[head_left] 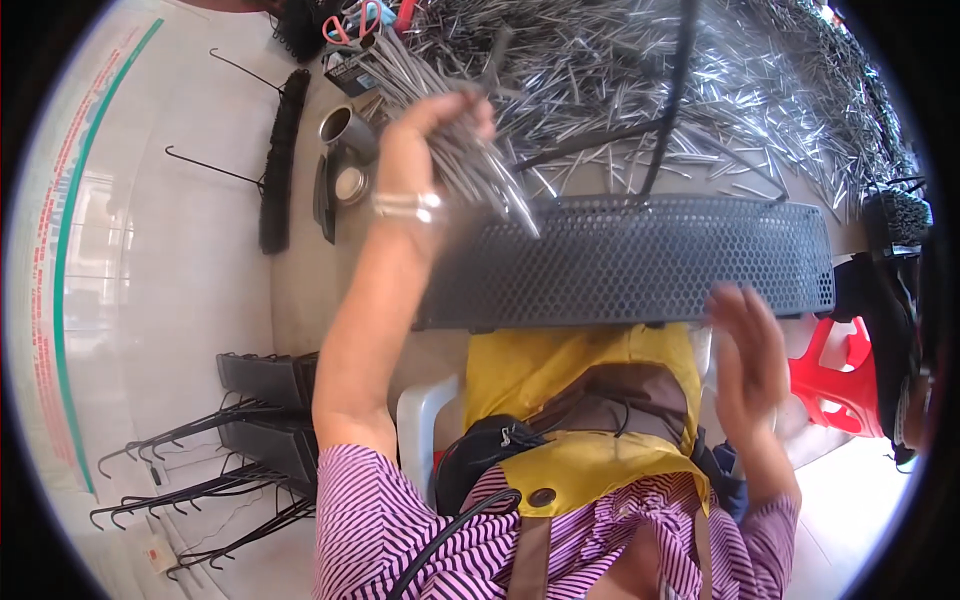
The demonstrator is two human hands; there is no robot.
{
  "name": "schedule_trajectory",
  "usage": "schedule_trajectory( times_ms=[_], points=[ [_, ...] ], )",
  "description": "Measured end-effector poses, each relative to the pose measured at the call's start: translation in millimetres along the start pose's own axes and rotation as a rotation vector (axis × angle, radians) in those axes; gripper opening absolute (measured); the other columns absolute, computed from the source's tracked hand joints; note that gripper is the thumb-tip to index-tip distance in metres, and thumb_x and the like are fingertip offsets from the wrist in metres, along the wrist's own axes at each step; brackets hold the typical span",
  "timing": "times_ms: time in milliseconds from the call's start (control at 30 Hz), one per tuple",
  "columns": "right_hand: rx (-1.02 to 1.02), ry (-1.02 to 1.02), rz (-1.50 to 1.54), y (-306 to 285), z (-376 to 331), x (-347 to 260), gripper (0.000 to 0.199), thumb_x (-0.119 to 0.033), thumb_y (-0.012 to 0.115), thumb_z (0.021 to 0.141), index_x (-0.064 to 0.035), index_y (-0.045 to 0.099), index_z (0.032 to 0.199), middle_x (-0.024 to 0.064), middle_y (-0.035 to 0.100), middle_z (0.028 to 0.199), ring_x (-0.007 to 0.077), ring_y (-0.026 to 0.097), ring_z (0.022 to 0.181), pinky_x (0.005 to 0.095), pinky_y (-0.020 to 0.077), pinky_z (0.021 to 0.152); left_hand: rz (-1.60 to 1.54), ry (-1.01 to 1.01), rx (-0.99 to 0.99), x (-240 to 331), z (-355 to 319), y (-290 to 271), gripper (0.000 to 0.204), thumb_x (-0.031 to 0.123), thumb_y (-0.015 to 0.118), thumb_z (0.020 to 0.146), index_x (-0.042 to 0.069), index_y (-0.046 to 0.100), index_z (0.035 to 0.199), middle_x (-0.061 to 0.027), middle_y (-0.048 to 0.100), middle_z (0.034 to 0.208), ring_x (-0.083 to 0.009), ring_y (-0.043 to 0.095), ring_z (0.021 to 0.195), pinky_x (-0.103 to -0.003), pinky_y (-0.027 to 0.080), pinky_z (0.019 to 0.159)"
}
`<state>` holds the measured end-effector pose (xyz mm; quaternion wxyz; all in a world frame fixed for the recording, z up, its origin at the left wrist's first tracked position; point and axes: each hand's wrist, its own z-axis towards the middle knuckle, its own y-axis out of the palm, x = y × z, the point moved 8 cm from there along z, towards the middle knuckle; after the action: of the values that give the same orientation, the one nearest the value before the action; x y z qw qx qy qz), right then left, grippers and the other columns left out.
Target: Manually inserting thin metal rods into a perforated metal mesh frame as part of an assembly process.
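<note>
My left hand (436,125) is closed around a bundle of thin grey metal rods (482,182), held above the near left part of the heap. The bundle slants from upper left to lower right, and its lower ends hang over a dark perforated tray (640,262). My right hand (745,350) is raised in front of the tray's right end, slightly blurred. Its fingers are stretched out with nothing in them. Beyond the tray, a large heap of loose metal rods (640,60) spreads over the table.
Left of the heap stand a metal cup (345,130), a small round white-topped container (351,184) and pink-handled scissors (340,30). Black racks with hooked wires (262,440) are at lower left. A red plastic stool (845,395) stands at right. My yellow apron (580,365) reaches the tray.
</note>
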<state>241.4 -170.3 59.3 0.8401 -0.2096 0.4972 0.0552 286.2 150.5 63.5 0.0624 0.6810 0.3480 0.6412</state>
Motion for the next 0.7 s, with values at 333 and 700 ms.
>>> schedule_trajectory(
  times_ms=[333,700],
  points=[
    [-0.203,-0.183,0.039,149.6,42.7,-39.7,0.022,0.003,0.054,0.077,0.0025,0.055,0.099,0.012,0.06,0.096,0.0159,0.061,0.08,0.023,0.0474,0.066,-0.173,-0.06,0.201,-85.4,-122.6,-49.3,0.024,0.002,0.057,0.071,-0.002,0.051,0.094,-0.0123,0.059,0.081,-0.0178,0.059,0.066,-0.027,0.05,0.056],
    [-0.295,0.086,0.042,141.5,17.0,-38.5,0.015,0.004,0.063,0.067,0.002,0.06,0.082,0.0112,0.062,0.083,0.0157,0.062,0.072,0.0232,0.0496,0.06,-0.286,-0.235,0.144,-120.2,-142.9,-60.0,0.025,0.001,0.058,0.072,-0.002,0.051,0.095,-0.0105,0.059,0.078,-0.0181,0.059,0.072,-0.029,0.051,0.062]
  ],
)
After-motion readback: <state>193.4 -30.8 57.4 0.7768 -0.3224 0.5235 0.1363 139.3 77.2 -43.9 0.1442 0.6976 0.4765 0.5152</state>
